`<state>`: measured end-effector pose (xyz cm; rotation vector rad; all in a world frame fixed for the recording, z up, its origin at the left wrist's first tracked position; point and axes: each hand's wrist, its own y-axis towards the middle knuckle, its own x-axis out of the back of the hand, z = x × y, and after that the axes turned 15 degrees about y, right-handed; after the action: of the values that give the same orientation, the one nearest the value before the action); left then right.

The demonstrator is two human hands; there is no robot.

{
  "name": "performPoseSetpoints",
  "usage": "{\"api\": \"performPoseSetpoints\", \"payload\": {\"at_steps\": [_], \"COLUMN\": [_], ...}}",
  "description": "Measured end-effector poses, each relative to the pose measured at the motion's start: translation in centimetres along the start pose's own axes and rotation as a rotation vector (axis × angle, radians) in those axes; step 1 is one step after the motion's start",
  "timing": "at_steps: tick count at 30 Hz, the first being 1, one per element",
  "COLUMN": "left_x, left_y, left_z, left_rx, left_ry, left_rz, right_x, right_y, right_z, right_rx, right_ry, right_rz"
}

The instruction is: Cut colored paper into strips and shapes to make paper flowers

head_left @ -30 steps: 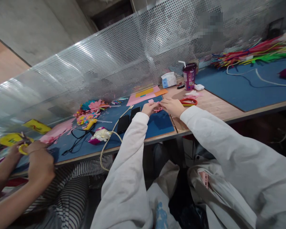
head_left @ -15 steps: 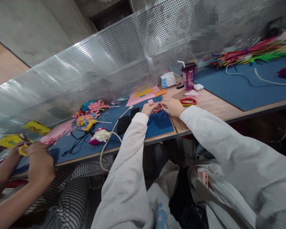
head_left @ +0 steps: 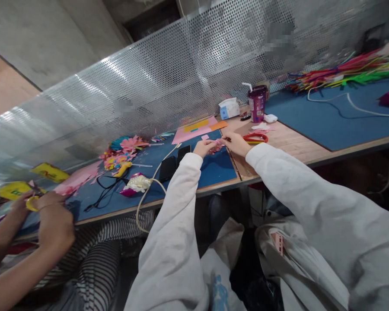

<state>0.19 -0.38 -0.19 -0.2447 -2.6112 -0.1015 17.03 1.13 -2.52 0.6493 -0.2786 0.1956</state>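
Over the blue mat, my left hand pinches a small piece of pink paper. The fingertips of my right hand close on the same piece from the other side. Its exact shape is too small to tell. Another small pink paper square lies just behind my left hand. Red-handled scissors rest on the wooden tabletop beyond my right hand, partly hidden by it. Pink, yellow and orange paper sheets lie behind the mat, against the metal screen.
Left of my arm are two black phones, a pale cable and paper flowers. A co-worker's hands hold yellow-handled scissors. A purple cup and tissue pack stand at the back; pipe cleaners lie far right.
My right hand's fingers have shifted slightly on the pink paper, and my left fingers have opened out a little under it. Both hands stay over the same spot.
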Motion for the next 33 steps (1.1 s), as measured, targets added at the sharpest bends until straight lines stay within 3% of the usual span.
{"api": "performPoseSetpoints", "payload": {"at_steps": [6, 15, 22, 33], "left_x": [0.1, 0.2, 0.5, 0.7], "left_y": [0.2, -0.1, -0.1, 0.3], "left_z": [0.2, -0.2, 0.0, 0.2], "left_rx": [-0.014, -0.001, 0.023, 0.056], "left_ry": [0.057, 0.053, 0.025, 0.035], "left_rz": [-0.004, 0.021, 0.072, 0.108], "right_x": [0.0, -0.2, 0.1, -0.4], "right_y": [0.1, -0.2, -0.4, -0.6], "right_z": [0.1, 0.6, 1.0, 0.2], "right_rx": [-0.031, -0.244, -0.1, -0.004], "right_ry": [0.002, 0.19, 0.027, -0.184], "right_rz": [0.011, 0.131, 0.152, 0.188]}}
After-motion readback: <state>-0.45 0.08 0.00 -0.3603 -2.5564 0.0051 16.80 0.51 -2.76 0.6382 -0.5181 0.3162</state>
